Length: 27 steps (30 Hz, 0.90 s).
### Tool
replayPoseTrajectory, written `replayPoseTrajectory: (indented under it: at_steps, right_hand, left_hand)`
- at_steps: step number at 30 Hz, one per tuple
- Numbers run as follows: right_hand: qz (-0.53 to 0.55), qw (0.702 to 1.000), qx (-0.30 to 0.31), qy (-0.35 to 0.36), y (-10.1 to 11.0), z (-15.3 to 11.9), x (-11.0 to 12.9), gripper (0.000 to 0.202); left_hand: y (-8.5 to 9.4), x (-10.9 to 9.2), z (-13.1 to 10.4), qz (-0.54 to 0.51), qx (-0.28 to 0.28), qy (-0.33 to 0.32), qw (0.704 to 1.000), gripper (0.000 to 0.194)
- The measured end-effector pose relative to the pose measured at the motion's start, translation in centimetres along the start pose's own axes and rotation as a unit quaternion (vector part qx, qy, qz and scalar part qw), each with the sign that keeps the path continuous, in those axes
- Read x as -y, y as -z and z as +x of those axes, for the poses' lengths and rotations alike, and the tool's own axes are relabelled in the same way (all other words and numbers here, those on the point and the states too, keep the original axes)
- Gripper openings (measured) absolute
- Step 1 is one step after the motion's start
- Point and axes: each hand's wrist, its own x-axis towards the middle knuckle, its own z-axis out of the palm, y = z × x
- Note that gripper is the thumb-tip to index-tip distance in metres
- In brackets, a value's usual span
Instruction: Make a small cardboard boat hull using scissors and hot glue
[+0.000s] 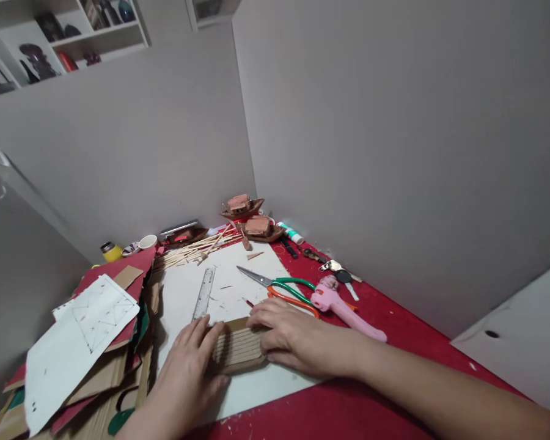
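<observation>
A small brown corrugated cardboard piece [239, 346] lies low over the white sheet [252, 394], its ridged face up. My left hand [190, 360] holds its left end, with the thumb at the near edge and the fingers at the far side. On the right end, my right hand [286, 336] grips it with curled fingers. Beyond the left hand lies a clear ruler [204, 293]. Scissors [275, 283] with green and orange handles rest just past the right hand, beside a pink glue gun [346, 311].
Stacked cardboard [96, 382] with a marked paper [85, 342] on top stands at the left. Thin wooden sticks [197, 249], model boats [259, 227], a white cup [147, 242] and keys [343, 275] lie toward the back of the red table [394, 391]. Walls rise behind.
</observation>
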Motion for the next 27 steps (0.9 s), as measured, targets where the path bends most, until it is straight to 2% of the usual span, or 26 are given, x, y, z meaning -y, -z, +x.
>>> replayPoseTrajectory:
  at_steps: [5, 9, 11, 14, 18, 21, 24, 27]
  right_hand:
    - [0.007, 1.000, 0.002, 0.004, 0.2, 0.0, 0.0, 0.012]
    - [0.010, 1.000, 0.002, -0.018, 0.6, 0.0, 0.1, 0.010]
    - [0.007, 1.000, -0.009, -0.027, 0.9, 0.0, 0.1, 0.018]
    - [0.004, 0.998, -0.063, -0.029, 1.1, -0.2, -0.4, 0.027]
    - [0.002, 0.986, -0.163, -0.038, 1.1, -0.4, -1.8, 0.024]
    - [-0.008, 0.979, -0.198, -0.052, 1.1, -0.5, -2.6, 0.023]
    - [0.006, 0.982, -0.182, -0.054, 1.1, -0.6, -2.7, 0.026]
    - [0.028, 0.993, -0.103, -0.057, 1.0, -0.7, -2.2, 0.049]
  left_hand:
    - [-0.2, 0.5, 0.4, -0.055, 0.038, 0.043, 0.997, 0.071]
    - [-0.2, 0.2, 0.1, -0.076, 0.037, 0.068, 0.994, 0.068]
    - [-0.3, 0.3, 0.0, -0.072, 0.028, 0.079, 0.994, 0.065]
    - [-0.7, 0.7, -0.2, -0.051, -0.001, 0.083, 0.995, 0.059]
    - [-1.6, 1.2, -0.3, -0.032, -0.043, 0.065, 0.996, 0.055]
    - [-2.0, 1.1, -0.3, -0.036, -0.062, 0.047, 0.996, 0.057]
    - [-2.1, 0.9, -0.2, -0.055, -0.080, 0.021, 0.995, 0.062]
    - [-2.1, 0.5, -0.3, -0.076, -0.091, -0.003, 0.993, 0.068]
